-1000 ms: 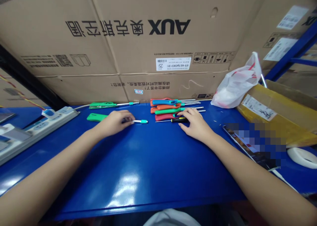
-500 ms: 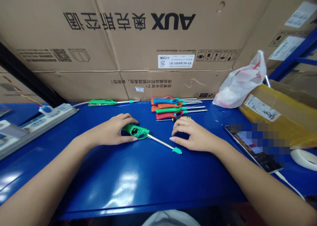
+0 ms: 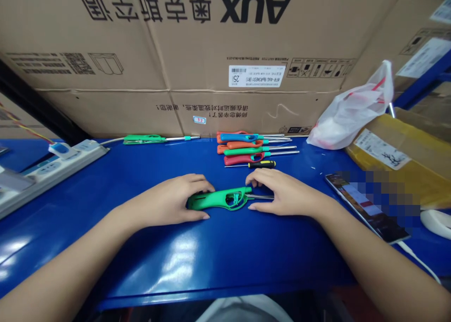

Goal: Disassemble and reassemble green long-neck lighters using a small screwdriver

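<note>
A green gas lighter (image 3: 214, 200) lies on the blue table between my hands, its handle to the left and its metal tube to the right. My left hand (image 3: 176, 200) curls loosely round the handle's end, fingers along the far edge and thumb by the near edge. Over the metal tube (image 3: 259, 197) curves my right hand (image 3: 285, 192), thumb and fingertips apart on either side of it. That palm hides the tube's tip; I see no grip on it. Beyond my right hand lies a black and yellow screwdriver (image 3: 262, 164).
Several coloured gas lighters (image 3: 243, 159) lie at the back, and another green lighter (image 3: 144, 138) further left. A power strip (image 3: 52, 164) is at left. A phone (image 3: 366, 207), white plastic bag (image 3: 352, 113) and yellow-taped carton (image 3: 423, 167) are at right. A large cardboard box (image 3: 197, 44) stands behind.
The green lighter has moved right and turned so its tube points straight right, with a different side up. My left hand moved right with it; my right hand is now round the tube.
</note>
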A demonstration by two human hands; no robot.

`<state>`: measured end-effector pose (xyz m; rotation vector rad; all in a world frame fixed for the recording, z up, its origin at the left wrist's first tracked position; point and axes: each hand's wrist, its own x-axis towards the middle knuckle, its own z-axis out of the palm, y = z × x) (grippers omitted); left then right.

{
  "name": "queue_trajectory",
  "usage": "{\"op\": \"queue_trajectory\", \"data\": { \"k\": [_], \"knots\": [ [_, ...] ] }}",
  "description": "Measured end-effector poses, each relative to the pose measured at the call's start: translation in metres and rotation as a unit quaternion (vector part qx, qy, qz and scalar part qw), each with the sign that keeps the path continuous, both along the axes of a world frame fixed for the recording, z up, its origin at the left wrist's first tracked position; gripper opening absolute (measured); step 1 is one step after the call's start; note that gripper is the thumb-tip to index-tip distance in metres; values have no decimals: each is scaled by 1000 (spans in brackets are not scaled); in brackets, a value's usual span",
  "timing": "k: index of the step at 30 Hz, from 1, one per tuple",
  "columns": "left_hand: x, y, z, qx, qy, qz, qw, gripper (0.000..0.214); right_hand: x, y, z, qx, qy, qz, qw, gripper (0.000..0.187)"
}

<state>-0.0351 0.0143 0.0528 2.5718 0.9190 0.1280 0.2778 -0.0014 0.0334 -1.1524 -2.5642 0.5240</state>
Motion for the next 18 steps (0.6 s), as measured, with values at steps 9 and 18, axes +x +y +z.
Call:
{"op": "queue_trajectory", "data": {
  "k": [9,18],
  "knots": [
    [5,0,-3,-72,-115,-16,991,36,-1,-1,-1,7,51,16,999,38],
    [10,11,-28,-51,-199,124,971,36,-4,3,-6,83,53,19,995,18]
  ]
}}
